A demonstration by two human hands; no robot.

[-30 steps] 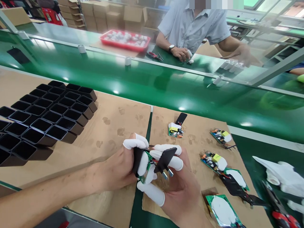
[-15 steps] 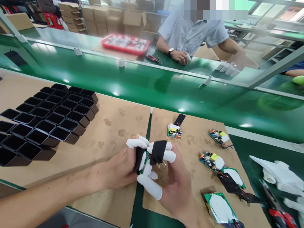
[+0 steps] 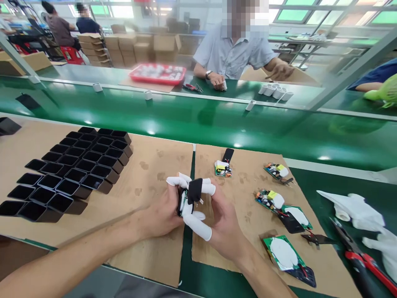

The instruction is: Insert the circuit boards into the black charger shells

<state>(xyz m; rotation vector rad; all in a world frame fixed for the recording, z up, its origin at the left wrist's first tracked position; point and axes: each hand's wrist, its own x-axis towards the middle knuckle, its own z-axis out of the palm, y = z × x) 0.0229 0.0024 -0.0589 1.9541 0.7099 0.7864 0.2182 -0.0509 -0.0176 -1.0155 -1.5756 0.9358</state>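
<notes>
My left hand [image 3: 163,207], with white finger cots on its fingertips, is closed around a small black plastic case [image 3: 179,203]. Between my fingers, a circuit board [image 3: 185,198] with a white patch sits partly inside the case's open end. My right hand [image 3: 225,219], also in white finger cots, grips the board and its black end cap [image 3: 195,190] with thumb and fingers. Metal prongs [image 3: 201,201] stick out from the cap. Fingers hide much of the board. Beyond my hands, another board [image 3: 222,168] with a black cap lies on the cardboard.
Rows of black cases [image 3: 74,169] stand at left. More boards [image 3: 269,199] lie at right, beside red-handled pliers [image 3: 356,256] and white gloves [image 3: 356,211]. Across the green bench, a co-worker [image 3: 235,54] sits near a red tray [image 3: 158,74] and white pieces [image 3: 276,91].
Less of the board shows outside the case, and my two hands are closer together. The view has tilted up. The co-worker's one hand has lifted away from the white pieces.
</notes>
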